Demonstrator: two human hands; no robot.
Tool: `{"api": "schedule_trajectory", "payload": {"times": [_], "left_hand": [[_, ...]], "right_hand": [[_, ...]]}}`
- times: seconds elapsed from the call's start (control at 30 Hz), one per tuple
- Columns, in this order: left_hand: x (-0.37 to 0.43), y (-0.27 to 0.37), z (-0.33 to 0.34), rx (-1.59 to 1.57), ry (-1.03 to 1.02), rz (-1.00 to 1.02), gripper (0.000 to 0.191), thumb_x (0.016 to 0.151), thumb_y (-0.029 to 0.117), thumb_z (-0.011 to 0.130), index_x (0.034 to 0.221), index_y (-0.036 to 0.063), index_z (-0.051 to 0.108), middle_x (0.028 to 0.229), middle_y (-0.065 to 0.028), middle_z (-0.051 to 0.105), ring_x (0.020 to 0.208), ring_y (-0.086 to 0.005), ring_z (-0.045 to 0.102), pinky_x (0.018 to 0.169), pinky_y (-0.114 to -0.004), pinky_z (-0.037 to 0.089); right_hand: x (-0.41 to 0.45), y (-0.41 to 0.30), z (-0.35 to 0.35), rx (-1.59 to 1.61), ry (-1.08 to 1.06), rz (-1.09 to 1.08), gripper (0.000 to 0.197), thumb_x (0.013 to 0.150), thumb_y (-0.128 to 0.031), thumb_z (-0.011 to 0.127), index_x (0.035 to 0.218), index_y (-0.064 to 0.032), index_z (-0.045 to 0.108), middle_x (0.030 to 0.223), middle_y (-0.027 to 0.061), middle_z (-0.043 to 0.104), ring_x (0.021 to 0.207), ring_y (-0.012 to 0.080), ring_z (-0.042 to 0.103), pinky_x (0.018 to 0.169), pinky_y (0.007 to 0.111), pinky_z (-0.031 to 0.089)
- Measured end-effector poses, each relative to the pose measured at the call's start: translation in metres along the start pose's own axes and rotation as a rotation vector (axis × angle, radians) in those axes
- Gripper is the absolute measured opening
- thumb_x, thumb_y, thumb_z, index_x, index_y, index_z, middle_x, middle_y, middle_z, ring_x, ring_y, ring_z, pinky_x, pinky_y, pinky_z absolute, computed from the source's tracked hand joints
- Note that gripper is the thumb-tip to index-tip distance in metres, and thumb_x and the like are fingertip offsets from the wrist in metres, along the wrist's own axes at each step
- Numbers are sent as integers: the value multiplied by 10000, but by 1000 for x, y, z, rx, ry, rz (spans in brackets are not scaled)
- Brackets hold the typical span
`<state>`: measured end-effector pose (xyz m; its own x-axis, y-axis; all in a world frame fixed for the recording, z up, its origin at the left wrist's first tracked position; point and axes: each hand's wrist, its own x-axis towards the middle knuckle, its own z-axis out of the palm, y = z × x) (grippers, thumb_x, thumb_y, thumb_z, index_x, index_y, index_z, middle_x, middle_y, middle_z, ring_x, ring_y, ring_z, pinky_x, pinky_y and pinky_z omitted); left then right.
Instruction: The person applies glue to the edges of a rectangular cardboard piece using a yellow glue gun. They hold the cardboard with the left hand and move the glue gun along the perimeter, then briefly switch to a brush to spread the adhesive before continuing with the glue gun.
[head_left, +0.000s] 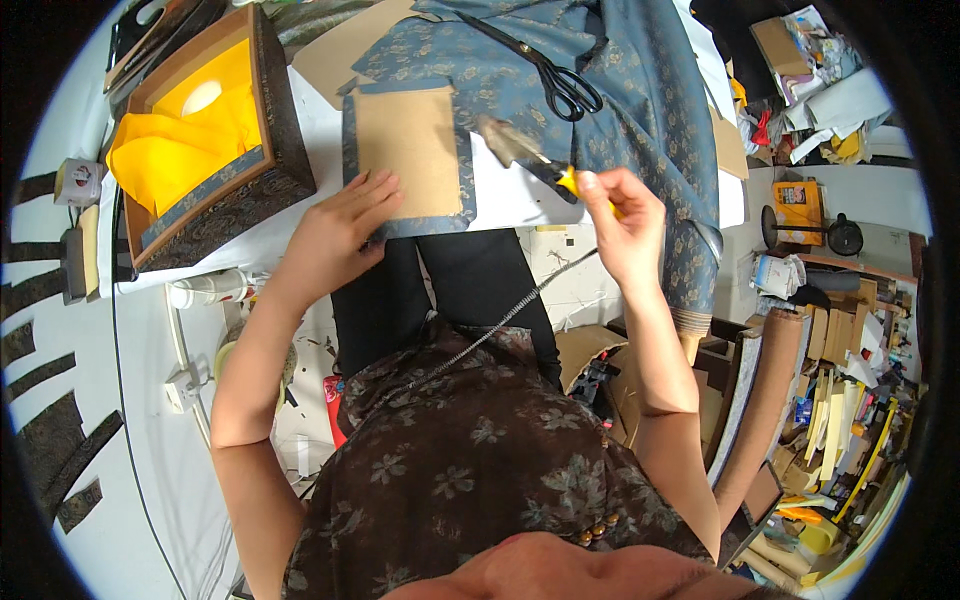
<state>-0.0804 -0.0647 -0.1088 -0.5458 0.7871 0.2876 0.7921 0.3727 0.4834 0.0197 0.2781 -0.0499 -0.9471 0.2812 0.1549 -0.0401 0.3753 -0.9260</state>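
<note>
A tan board panel (406, 150) lies at the table's front edge, bordered on its sides by blue floral brocade (466, 176). My left hand (352, 217) rests on its lower left corner, fingers spread over the brocade and board. In my right hand (621, 217) is a yellow-handled tool (525, 150) with a flat, pointed head, blurred by motion. The head hangs just right of the panel, and I cannot tell whether it touches anything. A dark object under the tool is partly hidden. Black-handled scissors (544, 71) lie farther back on a large blue brocade cloth (637, 82).
At the left stands an open brocade-covered box (289, 169) with yellow cloth (180, 157) inside. White paper (510, 202) covers the table beside the panel. A coiled cord (502, 322) crosses before my lap. Fabric rolls (765, 397) and crowded shelves (840, 405) stand at the right.
</note>
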Motion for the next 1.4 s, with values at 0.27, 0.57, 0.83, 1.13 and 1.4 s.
{"api": "schedule_trajectory", "payload": {"times": [0.27, 0.57, 0.83, 1.13, 1.4], "left_hand": [[2, 45, 3, 207, 253, 153, 499, 768, 77, 837, 1244, -16, 719, 1325, -180, 724, 1282, -376, 687, 1081, -472, 579], [34, 32, -68, -218, 770, -202, 158, 959, 65, 815, 1029, -13, 698, 879, -33, 752, 731, -73, 642, 665, -226, 505], [27, 40, -68, -380, 846, -94, 174, 984, 58, 793, 1088, -38, 691, 1047, -97, 778, 908, -93, 676, 830, -231, 536], [22, 48, -58, -585, 820, 42, 177, 1026, 33, 721, 1121, -25, 584, 1169, -205, 779, 1042, -201, 729, 925, -308, 574], [23, 48, -55, -458, 821, 111, 146, 1013, -12, 706, 1113, -35, 602, 1161, -236, 783, 1098, -285, 768, 942, -349, 606]], "right_hand": [[-61, 15, -25, 585, 276, 282, 261, 1104, -293, 667, 923, -106, 646, 726, -59, 569, 562, 30, 452, 494, 197, 279], [-61, -3, -11, 818, 191, 191, 204, 1080, -207, 693, 928, -105, 603, 767, -54, 544, 596, 44, 436, 523, 201, 263], [-59, -4, -8, 827, 73, 73, 194, 1101, -235, 647, 970, -106, 583, 761, -28, 551, 576, 41, 404, 504, 216, 260], [-62, -16, -7, 899, 74, 75, 154, 1072, -171, 696, 968, -82, 624, 796, -22, 612, 592, 44, 468, 525, 195, 272], [-66, -15, -11, 896, 56, 35, 139, 1072, -162, 696, 978, -79, 635, 803, -19, 634, 589, 37, 486, 514, 193, 276]]}}
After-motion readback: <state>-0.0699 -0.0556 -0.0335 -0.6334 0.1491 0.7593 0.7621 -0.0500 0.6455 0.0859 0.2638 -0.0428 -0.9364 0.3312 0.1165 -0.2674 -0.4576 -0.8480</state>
